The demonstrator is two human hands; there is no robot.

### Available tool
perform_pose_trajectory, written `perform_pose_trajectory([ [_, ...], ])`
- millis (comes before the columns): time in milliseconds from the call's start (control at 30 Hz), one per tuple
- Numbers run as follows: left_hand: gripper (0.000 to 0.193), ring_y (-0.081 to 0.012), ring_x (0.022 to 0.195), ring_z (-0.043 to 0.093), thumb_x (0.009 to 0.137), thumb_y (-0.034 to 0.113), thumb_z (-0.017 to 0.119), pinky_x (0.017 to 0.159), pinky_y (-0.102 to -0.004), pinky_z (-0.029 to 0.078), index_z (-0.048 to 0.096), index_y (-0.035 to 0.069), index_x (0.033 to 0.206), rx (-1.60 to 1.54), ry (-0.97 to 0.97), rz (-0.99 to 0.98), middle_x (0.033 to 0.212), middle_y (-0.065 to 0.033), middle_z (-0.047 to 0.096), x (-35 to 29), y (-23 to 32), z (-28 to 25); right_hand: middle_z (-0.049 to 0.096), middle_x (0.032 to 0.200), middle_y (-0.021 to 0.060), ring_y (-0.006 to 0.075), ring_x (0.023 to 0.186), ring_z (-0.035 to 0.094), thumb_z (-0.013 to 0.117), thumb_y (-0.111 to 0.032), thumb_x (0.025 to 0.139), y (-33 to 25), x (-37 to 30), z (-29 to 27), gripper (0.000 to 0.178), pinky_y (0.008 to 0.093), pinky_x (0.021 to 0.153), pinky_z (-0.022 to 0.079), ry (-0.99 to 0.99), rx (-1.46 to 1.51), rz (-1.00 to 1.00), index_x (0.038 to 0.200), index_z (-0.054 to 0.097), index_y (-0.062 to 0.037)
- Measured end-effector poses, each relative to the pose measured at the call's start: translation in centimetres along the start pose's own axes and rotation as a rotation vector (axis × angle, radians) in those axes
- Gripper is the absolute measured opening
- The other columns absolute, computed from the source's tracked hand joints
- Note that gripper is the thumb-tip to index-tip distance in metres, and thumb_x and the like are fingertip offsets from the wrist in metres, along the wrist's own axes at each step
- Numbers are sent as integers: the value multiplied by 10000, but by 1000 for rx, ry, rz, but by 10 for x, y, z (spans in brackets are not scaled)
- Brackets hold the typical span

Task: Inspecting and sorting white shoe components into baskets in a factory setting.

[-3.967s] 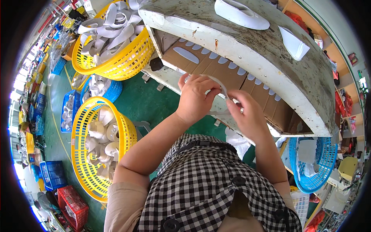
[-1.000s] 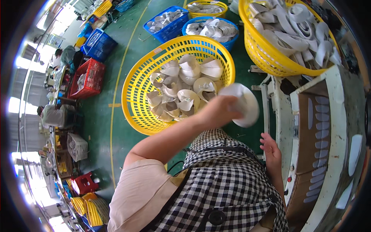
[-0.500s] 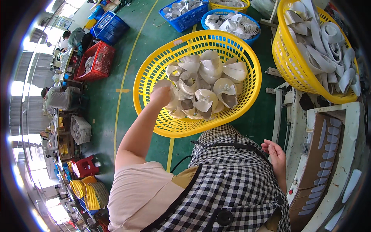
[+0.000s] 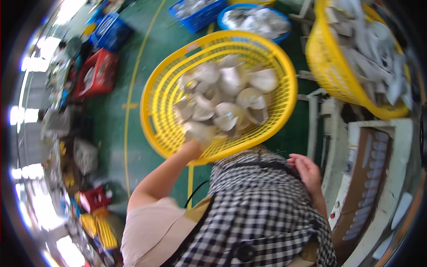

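A yellow oval plastic basket [image 4: 151,111] is in front of me, with several white and beige curled pieces [image 4: 231,75] heaped in it. Some of them carry clear, shiny bits. My left hand [image 4: 194,147] is low over the basket's near left side, its fingers closed on a white curled piece [image 4: 200,133]. Both the hand and that piece are smeared by motion, and the fingertips are hidden behind it. Beside my checked apron, my right hand [image 4: 307,171] hangs with fingers loosely apart and nothing in it.
Another yellow basket [image 4: 329,66], full of white strips, stands at the right above a white metal frame [image 4: 400,164]. Blue baskets [image 4: 195,20] stand beyond. Along the left are a red crate [image 4: 100,75], a blue crate [image 4: 111,33] and blurred work tables.
My left hand has moved nearer to me, from the basket's left side to its near left rim, along with a white piece. The view has shifted slightly; my right hand still hangs.
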State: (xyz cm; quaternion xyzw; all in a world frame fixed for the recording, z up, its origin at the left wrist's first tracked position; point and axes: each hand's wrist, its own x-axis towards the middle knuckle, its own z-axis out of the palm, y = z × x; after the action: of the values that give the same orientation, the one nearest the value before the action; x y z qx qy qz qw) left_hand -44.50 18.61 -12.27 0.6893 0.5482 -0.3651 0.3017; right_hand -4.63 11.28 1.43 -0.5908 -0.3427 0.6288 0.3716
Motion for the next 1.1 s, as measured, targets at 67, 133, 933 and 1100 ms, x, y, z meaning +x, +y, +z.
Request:
perform_pose_trajectory([
  [67,315,-318,810,606,763,340,571,706,-424,476,637,51,869,-11,146,-57,862,-162,629,-29,14,-32,611,946,96,132,890,573,446,-166,916,8,8,-3,269,243,813,443,-19,-39,-12,1078,545,23],
  [133,310,-272,763,612,782,366,574,667,-390,473,639,74,864,126,395,109,807,-124,640,-51,22,-62,619,937,90,122,863,580,471,-177,903,15,14,1,265,237,783,453,-28,-15,-49,1059,563,17],
  [933,546,-264,1036,525,704,369,660,901,-547,269,488,180,1186,102,823,946,1033,-94,605,39,470,-424,614,947,97,146,876,583,469,-190,901,44,-107,-6,267,246,796,452,826,308,-46,1039,574,13],
  [1100,331,-200,814,597,715,324,639,701,-301,436,615,125,978,-199,664,1103,862,-77,630,2,436,-471,609,931,87,130,858,568,466,-190,906,44,-119,-7,264,242,792,447,857,375,-50,1045,571,9],
])
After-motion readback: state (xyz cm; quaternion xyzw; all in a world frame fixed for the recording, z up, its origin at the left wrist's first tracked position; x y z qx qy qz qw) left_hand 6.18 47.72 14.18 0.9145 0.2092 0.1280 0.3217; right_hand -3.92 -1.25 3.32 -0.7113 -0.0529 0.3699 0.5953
